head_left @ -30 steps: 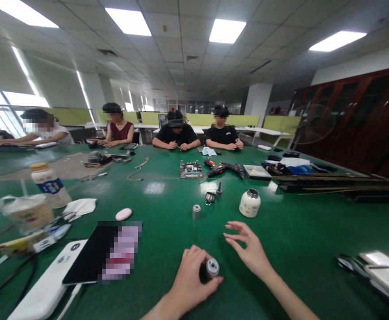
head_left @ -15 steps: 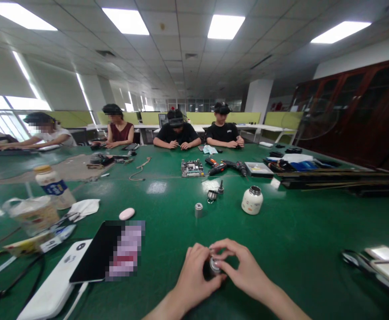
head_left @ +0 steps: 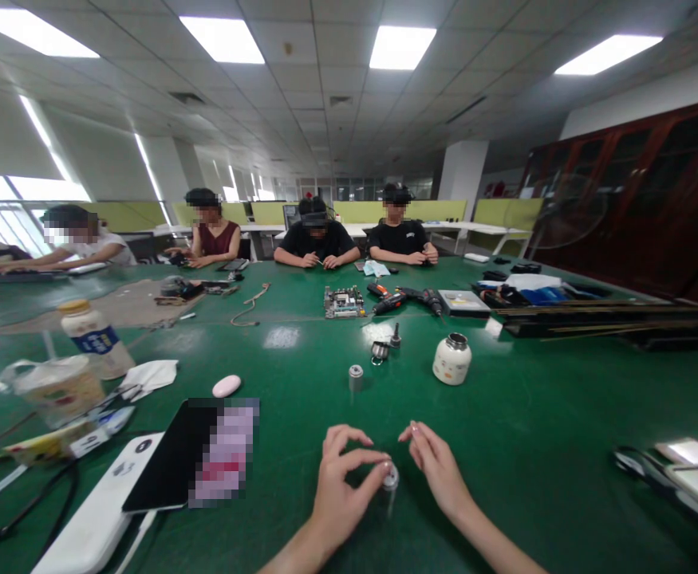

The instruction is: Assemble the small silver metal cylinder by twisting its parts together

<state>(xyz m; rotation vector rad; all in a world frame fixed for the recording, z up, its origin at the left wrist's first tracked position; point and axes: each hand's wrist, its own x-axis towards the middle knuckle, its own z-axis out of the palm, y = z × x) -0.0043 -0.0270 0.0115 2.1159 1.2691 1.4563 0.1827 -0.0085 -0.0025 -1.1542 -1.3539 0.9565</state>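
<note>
left hand point(head_left: 341, 485): at near metal cylinder's point(head_left: 390, 477) 9 o'clock, fingertips by its top, grip can't tell | right hand point(head_left: 438, 469): its 2 o'clock, fingers narrow, apart | upright on bench point(head_left: 504, 446) | far metal cylinder point(head_left: 356, 378): 11 o'clock | cream bottle point(head_left: 451, 360): 1 o'clock, seemingly uncapped

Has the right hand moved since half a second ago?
Yes: judged against the white jar, the right hand has shifted rightward, and its fingertips are off the nearer metal cylinder.
</note>
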